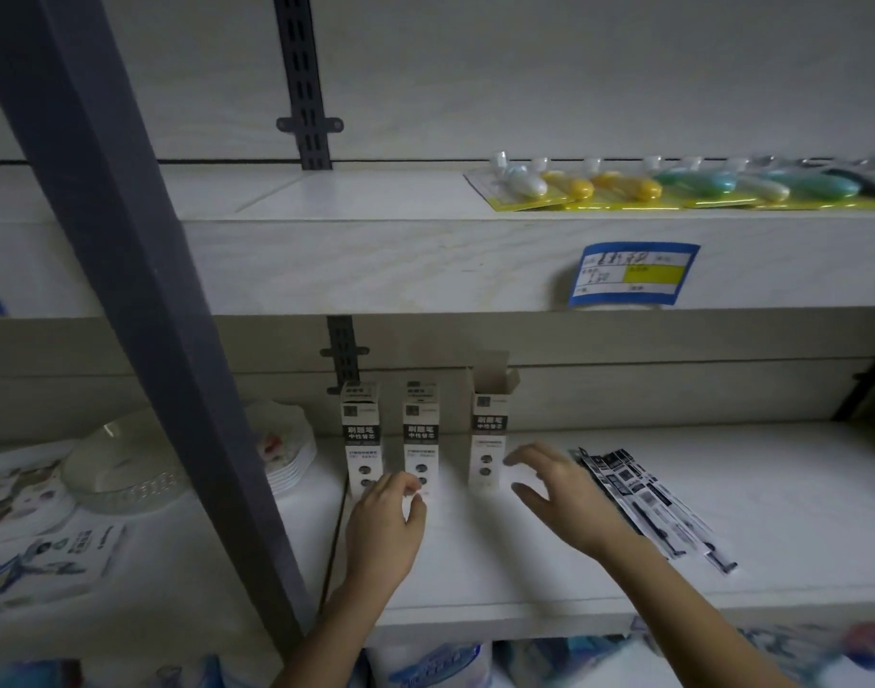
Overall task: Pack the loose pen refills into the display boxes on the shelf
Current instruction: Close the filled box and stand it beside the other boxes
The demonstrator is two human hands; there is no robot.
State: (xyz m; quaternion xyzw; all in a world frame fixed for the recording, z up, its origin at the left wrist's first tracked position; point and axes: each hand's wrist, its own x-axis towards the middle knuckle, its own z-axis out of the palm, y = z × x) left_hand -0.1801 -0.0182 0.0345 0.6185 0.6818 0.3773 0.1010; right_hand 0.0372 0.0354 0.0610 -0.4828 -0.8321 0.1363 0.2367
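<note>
Three upright white display boxes stand in a row on the lower shelf (pixel 475 558): a left box (pixel 361 429), a middle box (pixel 420 429) and a right box (pixel 489 434) whose top flaps stand open. A fan of loose packaged pen refills (pixel 653 504) lies flat to the right of the boxes. My left hand (pixel 385 528) hovers at the base of the left and middle boxes, fingers loosely curled, holding nothing. My right hand (pixel 559 494) is spread open between the right box and the refills, fingertips near the right box.
A dark metal upright (pixel 142 290) crosses the left side. Left of it sit a glass dish (pixel 122 469), stacked white plates (pixel 289 454) and printed packs. The upper shelf carries blister-packed coloured items (pixel 673 186) and a blue price label (pixel 634 275). More goods lie below.
</note>
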